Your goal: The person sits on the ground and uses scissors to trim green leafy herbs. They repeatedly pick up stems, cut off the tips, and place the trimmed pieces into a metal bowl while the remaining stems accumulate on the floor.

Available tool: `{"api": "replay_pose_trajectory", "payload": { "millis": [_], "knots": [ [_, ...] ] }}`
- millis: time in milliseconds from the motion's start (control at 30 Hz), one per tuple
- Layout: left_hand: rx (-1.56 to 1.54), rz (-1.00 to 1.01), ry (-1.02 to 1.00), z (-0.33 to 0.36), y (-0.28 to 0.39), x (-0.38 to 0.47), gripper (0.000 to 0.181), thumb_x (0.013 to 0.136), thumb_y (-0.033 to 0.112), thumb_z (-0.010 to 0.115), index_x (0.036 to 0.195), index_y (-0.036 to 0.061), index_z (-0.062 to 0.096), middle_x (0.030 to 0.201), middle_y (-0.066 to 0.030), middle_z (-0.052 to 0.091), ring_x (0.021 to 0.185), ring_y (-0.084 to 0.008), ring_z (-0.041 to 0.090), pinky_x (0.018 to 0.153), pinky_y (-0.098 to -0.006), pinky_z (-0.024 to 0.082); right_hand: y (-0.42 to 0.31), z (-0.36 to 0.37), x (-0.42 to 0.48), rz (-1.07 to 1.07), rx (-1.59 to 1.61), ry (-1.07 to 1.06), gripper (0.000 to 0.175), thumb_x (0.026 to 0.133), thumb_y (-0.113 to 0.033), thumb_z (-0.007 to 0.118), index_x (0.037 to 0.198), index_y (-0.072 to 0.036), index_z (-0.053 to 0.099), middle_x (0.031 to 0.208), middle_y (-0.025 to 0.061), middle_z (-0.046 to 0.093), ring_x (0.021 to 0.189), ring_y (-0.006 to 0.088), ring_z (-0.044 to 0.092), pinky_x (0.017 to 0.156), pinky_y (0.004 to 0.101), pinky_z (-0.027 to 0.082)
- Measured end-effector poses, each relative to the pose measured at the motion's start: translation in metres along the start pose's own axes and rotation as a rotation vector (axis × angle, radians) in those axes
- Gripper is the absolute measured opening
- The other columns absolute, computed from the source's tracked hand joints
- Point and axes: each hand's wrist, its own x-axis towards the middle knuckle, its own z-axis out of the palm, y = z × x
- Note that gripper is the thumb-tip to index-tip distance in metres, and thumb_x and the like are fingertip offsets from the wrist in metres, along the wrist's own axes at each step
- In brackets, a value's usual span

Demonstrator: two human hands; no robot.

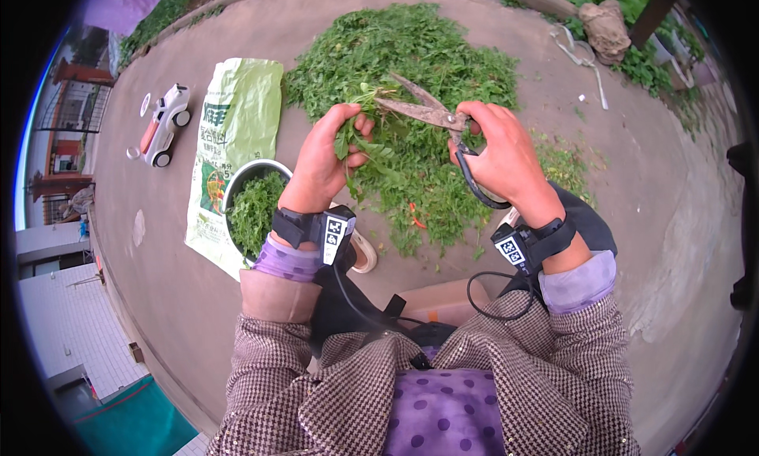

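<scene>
My left hand (331, 151) pinches a small bunch of leafy greens (370, 154), its pale root ends pointing up and away from me. In my right hand (504, 151) is a pair of worn scissors (436, 115) with black handles. The blades are parted, and their tips reach the root ends of the bunch. Below and beyond both hands spreads a large heap of cut greens (409, 53) on the concrete. A round bowl (283, 167) holding feathery greens (255, 210) stands to the left of my left wrist.
Under the bowl lies a printed green-and-white plastic sack (243, 100). A white toy car (166, 124) sits farther left. At the upper right are a pale rope (593, 71) and a brown bundle (605, 32) beside a post (652, 14). Something small and red (417, 216) lies among the near greens.
</scene>
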Motion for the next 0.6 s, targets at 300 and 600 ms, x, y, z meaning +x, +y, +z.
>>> {"api": "replay_pose_trajectory", "payload": {
  "millis": [300,600],
  "knots": [
    [0.125,-0.054,-0.001,0.0,-0.003,-0.003,0.018,0.088,0.027,0.053,0.077,0.0115,0.052,0.074,-0.0004,0.052,0.06,-0.0061,0.043,0.045,-0.0191,0.028,-0.002,0.003,-0.006,-0.045,0.046,-0.028,0.04,0.066,-0.015,0.072,0.102,-0.007,0.058,0.08,0.0115,0.058,0.074,0.0281,0.057,0.066,0.038,0.046],
    [0.085,-0.059,-0.02,-0.003,-0.006,0.0,0.02,0.088,0.026,0.051,0.076,0.0109,0.051,0.073,-0.0007,0.052,0.059,-0.0058,0.043,0.043,-0.019,0.028,-0.005,0.0,-0.012,0.113,0.054,-0.151,0.034,0.07,-0.017,0.072,0.1,-0.006,0.059,0.065,0.0077,0.055,0.055,0.0204,0.052,0.053,0.0322,0.042]
  ]
}}
